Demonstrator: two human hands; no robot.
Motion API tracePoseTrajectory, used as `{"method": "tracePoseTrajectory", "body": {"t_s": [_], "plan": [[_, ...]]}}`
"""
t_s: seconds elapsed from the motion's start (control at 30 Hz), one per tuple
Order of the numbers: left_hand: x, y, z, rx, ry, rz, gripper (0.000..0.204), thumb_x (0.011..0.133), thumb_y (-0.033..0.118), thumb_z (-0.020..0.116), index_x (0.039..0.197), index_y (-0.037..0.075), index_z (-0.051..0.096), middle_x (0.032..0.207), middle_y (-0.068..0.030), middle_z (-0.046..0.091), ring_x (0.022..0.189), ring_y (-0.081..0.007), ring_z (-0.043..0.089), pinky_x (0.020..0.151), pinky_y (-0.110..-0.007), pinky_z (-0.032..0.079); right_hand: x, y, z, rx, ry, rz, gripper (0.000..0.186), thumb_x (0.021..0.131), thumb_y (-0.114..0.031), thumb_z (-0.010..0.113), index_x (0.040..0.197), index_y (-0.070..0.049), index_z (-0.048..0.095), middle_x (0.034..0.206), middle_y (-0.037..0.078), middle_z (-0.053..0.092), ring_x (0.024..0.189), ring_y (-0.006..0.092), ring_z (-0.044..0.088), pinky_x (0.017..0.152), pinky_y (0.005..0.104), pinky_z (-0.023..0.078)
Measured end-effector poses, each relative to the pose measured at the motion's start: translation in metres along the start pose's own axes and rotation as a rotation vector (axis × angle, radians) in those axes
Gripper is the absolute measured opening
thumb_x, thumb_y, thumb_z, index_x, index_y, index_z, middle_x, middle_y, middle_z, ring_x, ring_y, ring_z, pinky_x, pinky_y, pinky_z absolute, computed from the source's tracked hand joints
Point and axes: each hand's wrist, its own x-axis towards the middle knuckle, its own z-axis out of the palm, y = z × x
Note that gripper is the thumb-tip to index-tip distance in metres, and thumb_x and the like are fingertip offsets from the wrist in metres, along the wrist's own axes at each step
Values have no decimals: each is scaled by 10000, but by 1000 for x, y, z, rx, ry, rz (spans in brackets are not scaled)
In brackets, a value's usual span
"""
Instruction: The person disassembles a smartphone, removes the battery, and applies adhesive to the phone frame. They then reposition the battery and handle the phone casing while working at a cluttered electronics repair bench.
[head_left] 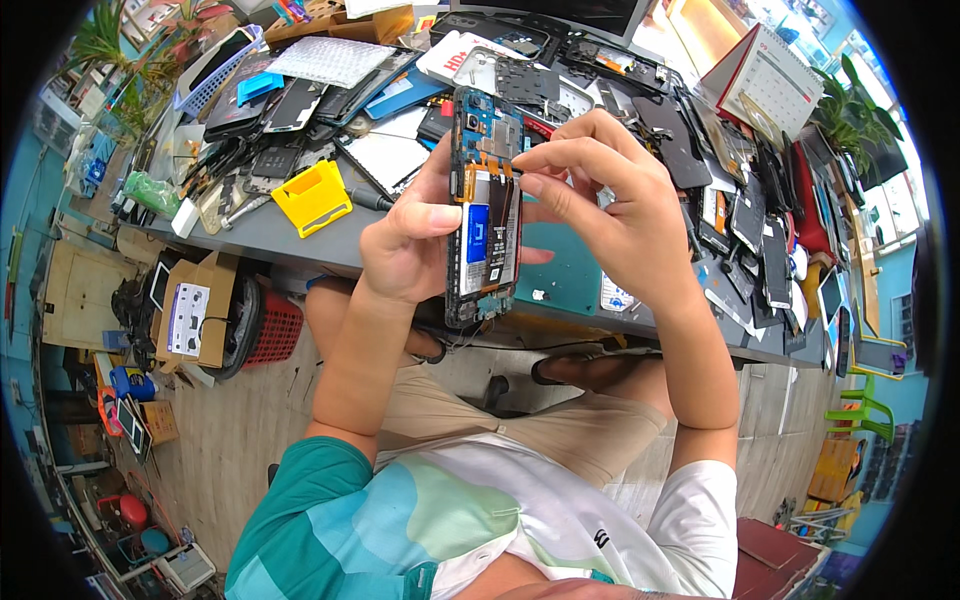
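Note:
An opened smartphone (508,215) is held upright above the desk's front edge, its inner side showing. My left hand (408,235) is closed around it, with the thumb on its left edge and fingers behind. A blue circuit board (487,132) fills the upper part of the phone. Below it lies a battery with a blue label (477,236), and orange flex cables (492,166) run between the two. My right hand (628,195) is pinched, thumb and index fingertips at the phone's right edge beside these cables. Whatever lies between those fingertips is too small to make out.
Phones and phone parts (745,215) are heaped along the desk's back and right. A yellow plastic holder (312,198) lies at left, a teal mat (565,268) under my right hand. A desk calendar (768,85) stands back right. A red basket (275,328) and cardboard box (213,340) are low left.

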Motion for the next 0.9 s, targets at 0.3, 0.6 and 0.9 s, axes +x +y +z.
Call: {"method": "tracePoseTrajectory", "body": {"t_s": [0.3,0.6,0.9], "plan": [[4,-11,17,491,294,134,994,969,103,664,1764,201,75,1408,-254,578,1159,-435,732,984,-584,647,-12,10,-13,36,75,141,167,931,-60,823,1097,-58,836,981,26,670,762,79,552,640,243,457],[11,-25,17,700,378,340,1242,848,176,941,1732,-4,87,1311,-173,556,1229,-231,630,1016,-384,595,-24,22,-26,30,102,252,164,966,-90,834,1111,-15,819,1026,14,632,773,65,479,684,237,424],[10,-25,14,709,366,346,1230,856,165,932,1742,30,89,1294,-160,560,1205,-237,647,997,-388,607,-24,18,-24,33,87,245,158,969,-68,823,1115,-8,815,1027,18,628,804,69,498,701,239,435]]}}
